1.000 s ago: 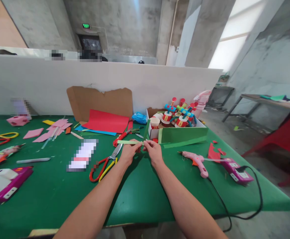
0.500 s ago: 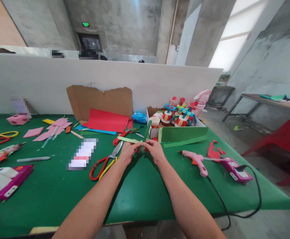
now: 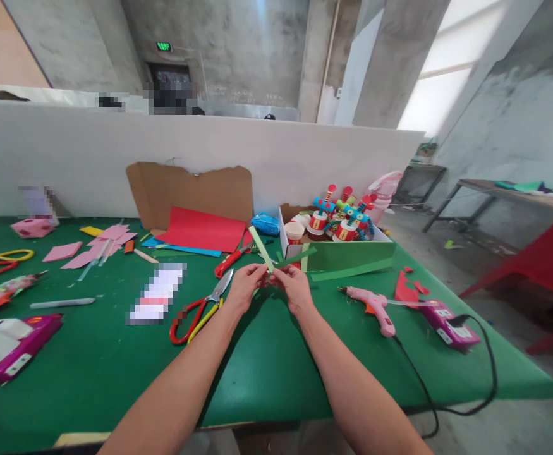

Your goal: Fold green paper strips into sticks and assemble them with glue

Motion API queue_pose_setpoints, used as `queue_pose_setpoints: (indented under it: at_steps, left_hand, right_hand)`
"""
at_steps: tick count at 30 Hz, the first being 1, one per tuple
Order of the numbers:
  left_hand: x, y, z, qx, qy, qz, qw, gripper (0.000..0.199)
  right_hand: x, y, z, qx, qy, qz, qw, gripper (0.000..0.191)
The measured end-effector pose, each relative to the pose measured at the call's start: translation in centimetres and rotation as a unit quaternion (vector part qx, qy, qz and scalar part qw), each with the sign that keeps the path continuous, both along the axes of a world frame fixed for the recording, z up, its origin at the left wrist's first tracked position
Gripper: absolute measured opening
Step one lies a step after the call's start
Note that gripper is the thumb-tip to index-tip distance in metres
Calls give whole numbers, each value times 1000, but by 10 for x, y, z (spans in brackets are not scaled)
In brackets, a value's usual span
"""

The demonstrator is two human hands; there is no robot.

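Both hands meet over the green table, pinching paper strips where they join. My left hand (image 3: 249, 282) is closed at the base of a light green strip (image 3: 261, 248) that points up and left. My right hand (image 3: 294, 284) is closed on the same joint, from which a dark green strip (image 3: 297, 256) reaches up and right. The fingertips of the two hands nearly touch, and the joint between them is partly hidden. Just left of my left hand lie large scissors (image 3: 203, 308) with red and yellow handles.
A box (image 3: 352, 256) of cup figures stands behind my right hand. To the right lie a pink glue gun (image 3: 373, 306) and a corded purple device (image 3: 449, 325). Red paper (image 3: 205, 229), pink paper pieces (image 3: 108, 243) and a red-handled tool (image 3: 231, 260) are further back.
The light green strip has swung from pointing left to pointing up. The dark green strip has tipped over to the right. Both hands remain in nearly the same place.
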State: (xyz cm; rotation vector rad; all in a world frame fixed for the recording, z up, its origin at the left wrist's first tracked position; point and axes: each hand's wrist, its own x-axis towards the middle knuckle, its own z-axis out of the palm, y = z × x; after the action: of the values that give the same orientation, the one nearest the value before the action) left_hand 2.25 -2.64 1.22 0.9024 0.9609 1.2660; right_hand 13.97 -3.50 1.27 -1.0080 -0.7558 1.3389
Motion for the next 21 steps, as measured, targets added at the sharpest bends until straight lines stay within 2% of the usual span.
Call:
queue_pose_setpoints:
  at_steps: [8,16,21]
  left_hand:
    - [1,-1,-1,15,-1,-15,1000,40]
    - [-1,3,-4,41,59,28,997,36]
    - [-2,5,-7,61,113,30,991,33]
  right_hand:
    - [-6,-1,-2,3,23,-16,1000,29]
    - [-8,-2,-4,13,-9,-1,1000,25]
    - [-9,-2,-6,12,-28,-6,1000,24]
